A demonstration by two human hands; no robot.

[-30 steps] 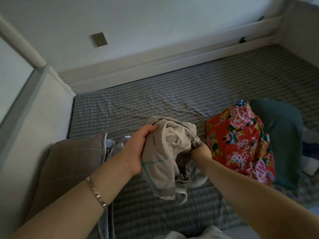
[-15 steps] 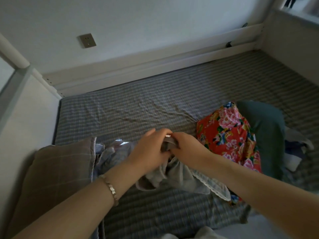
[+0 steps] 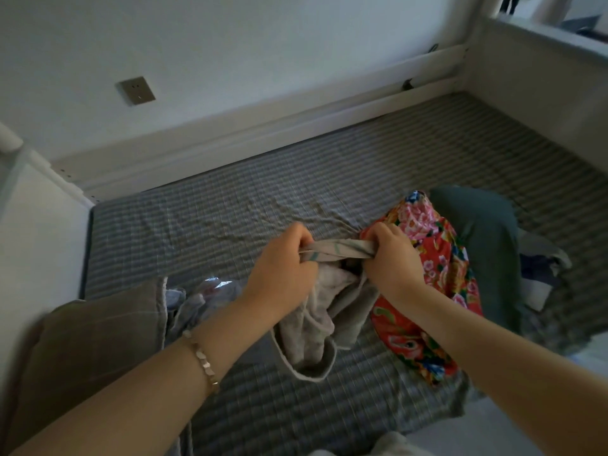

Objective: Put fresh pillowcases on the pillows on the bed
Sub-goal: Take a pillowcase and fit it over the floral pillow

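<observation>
Grey checked bedding (image 3: 230, 218) fills a white-framed bunk as a person's left hand (image 3: 283, 268) and right hand (image 3: 391, 258) each clench a bunched edge of a beige pillowcase (image 3: 335, 251), pulled taut between both fists (the rest sags beneath them). A red floral pillow (image 3: 437, 264) lies just right of the grip, a brown pillow (image 3: 98, 334) to its lower left.

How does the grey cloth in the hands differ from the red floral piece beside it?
The grey cloth is plain and pale; the red floral piece is bright and patterned. The grey cloth hangs gripped by the left hand and right hand; the floral piece lies on the bed. Both are fabric.
</observation>
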